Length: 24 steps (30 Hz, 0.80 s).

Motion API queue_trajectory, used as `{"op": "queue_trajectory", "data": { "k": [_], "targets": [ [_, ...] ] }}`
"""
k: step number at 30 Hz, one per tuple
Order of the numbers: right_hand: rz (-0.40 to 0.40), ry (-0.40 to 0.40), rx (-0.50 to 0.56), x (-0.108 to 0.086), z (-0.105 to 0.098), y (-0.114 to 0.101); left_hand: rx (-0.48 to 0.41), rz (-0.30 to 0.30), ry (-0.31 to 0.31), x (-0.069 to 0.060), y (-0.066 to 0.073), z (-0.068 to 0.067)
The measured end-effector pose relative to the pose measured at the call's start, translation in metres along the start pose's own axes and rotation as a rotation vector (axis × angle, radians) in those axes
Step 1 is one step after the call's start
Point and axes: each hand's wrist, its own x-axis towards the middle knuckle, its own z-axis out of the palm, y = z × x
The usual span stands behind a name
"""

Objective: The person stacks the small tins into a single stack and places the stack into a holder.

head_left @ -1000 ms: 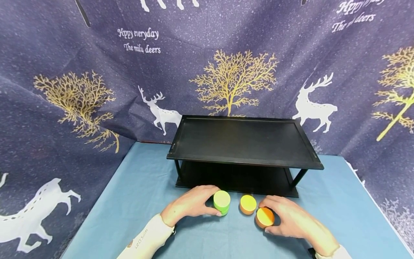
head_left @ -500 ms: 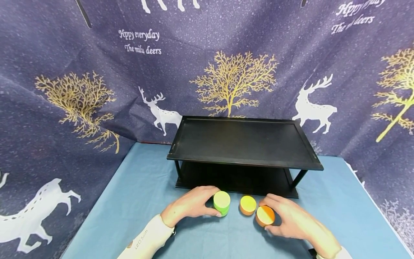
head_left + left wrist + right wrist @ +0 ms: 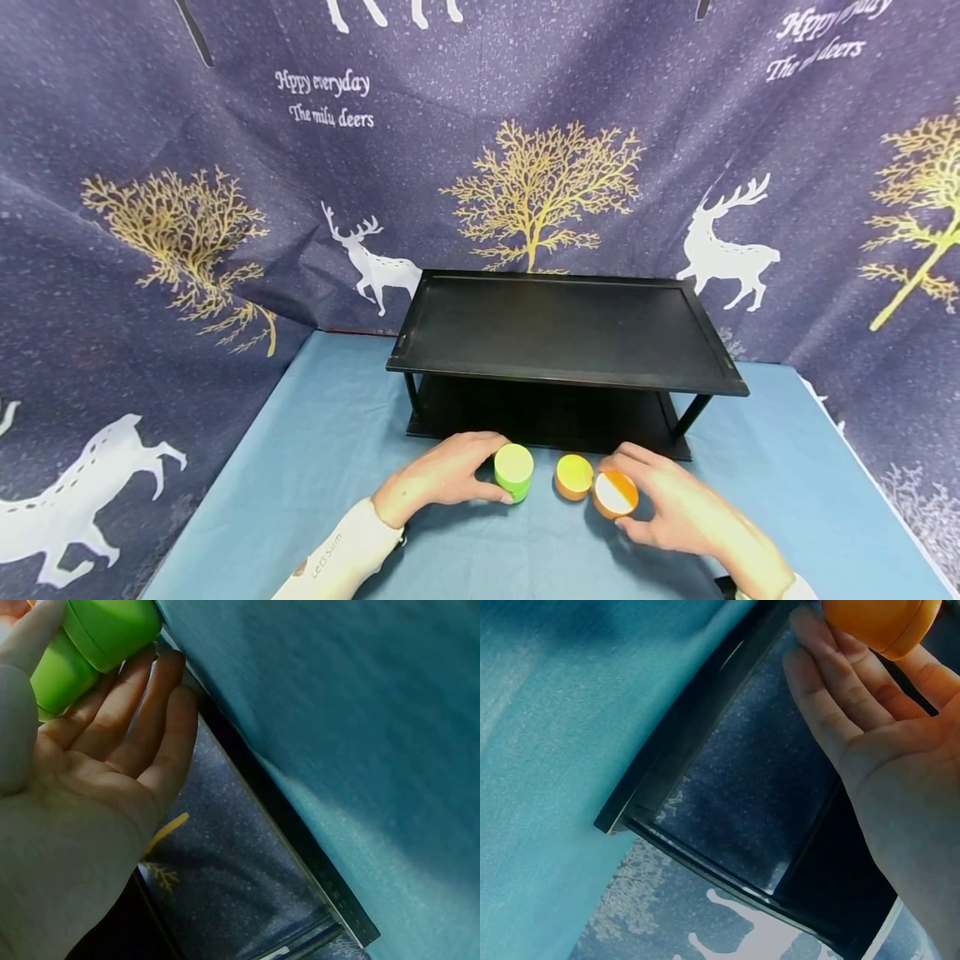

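Two green round pieces (image 3: pixel 513 468), one on top of the other, are gripped between the thumb and fingers of the left hand (image 3: pixel 444 472). The left wrist view shows both green pieces (image 3: pixel 112 630) against the fingers of the left hand (image 3: pixel 97 780). On the right, the right hand (image 3: pixel 671 504) holds an orange round piece (image 3: pixel 617 493) between thumb and fingers, its top partly glaring white. That orange piece (image 3: pixel 881 622) also shows at the upper edge of the right wrist view, above the palm of the right hand (image 3: pixel 907 761). Between the hands stands another orange piece with a yellow top (image 3: pixel 573 477).
Just behind the pieces is a black two-level rack (image 3: pixel 562 329), its lower shelf (image 3: pixel 540 417) close to the hands. A blue cloth (image 3: pixel 330 400) covers the table. A dark patterned curtain (image 3: pixel 420 167) hangs behind and at both sides.
The right hand and its orange piece have shifted slightly away from the person, and the glare on the piece's top has changed. The left hand stays around the green pieces.
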Motion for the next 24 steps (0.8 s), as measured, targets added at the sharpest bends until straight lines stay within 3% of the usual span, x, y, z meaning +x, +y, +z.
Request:
{"op": "queue_trajectory", "data": {
  "k": [12,24],
  "targets": [
    [0.022,-0.015,0.038,0.0027,-0.0022,-0.0006,-0.019,-0.009,-0.002,0.0002,0.0,-0.0005],
    [-0.009,0.039,0.012,0.0059,-0.004,-0.0075,-0.016,-0.015,-0.006,0.0001,0.0007,-0.0009]
  ]
}}
